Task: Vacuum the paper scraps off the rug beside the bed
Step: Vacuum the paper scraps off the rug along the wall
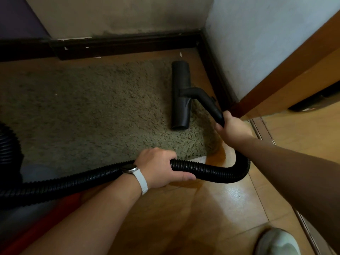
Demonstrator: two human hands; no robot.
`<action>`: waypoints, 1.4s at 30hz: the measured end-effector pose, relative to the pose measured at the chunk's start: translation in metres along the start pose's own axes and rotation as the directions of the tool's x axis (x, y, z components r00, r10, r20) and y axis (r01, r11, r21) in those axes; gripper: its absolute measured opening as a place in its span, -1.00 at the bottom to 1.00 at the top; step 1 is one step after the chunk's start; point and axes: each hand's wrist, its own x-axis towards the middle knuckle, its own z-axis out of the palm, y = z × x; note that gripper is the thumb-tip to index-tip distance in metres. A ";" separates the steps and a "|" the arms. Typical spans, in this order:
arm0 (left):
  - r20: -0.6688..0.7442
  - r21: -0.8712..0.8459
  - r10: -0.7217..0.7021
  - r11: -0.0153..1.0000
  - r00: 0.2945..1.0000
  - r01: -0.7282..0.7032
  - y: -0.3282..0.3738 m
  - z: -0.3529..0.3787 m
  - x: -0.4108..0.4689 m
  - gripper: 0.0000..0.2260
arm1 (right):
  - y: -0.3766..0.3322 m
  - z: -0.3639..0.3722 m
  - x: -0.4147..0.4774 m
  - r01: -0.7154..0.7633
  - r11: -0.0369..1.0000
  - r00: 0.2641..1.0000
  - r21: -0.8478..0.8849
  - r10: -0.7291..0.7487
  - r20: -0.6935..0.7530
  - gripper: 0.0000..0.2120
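A shaggy olive rug [95, 107] lies on the wooden floor against a dark skirting board. The black vacuum floor head [180, 94] rests along the rug's right edge. My right hand [232, 128] grips the black wand [211, 105] just behind the head. My left hand [160, 167], with a white-strapped watch, holds the black ribbed hose [211, 173] near the rug's front edge. A tiny white scrap [56, 94] sits on the rug, and another scrap [181, 54] lies on the floor beyond it.
The hose [55, 184] runs left to the vacuum body [9, 144] at the left edge. A white wall and a wooden door frame [287, 78] close the right side. A metal threshold strip [261, 133] crosses the floor there. My shoe [277, 242] shows at bottom right.
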 end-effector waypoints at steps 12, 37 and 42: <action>-0.015 -0.019 -0.019 1.000 1.000 0.018 -0.002 -0.005 0.002 -0.34 | 0.003 -0.013 0.010 -0.067 0.997 0.994 0.029 0.064 0.087 -0.79; 0.003 0.009 0.063 0.998 0.998 -0.063 0.005 -0.004 0.002 -0.35 | 0.031 -0.024 -0.017 -0.174 0.975 0.984 -0.137 0.166 -0.067 -0.77; 0.004 0.016 0.059 0.998 0.998 -0.059 0.006 -0.003 0.001 -0.37 | 0.026 -0.026 -0.016 -0.144 0.960 0.989 -0.242 0.128 -0.078 -0.81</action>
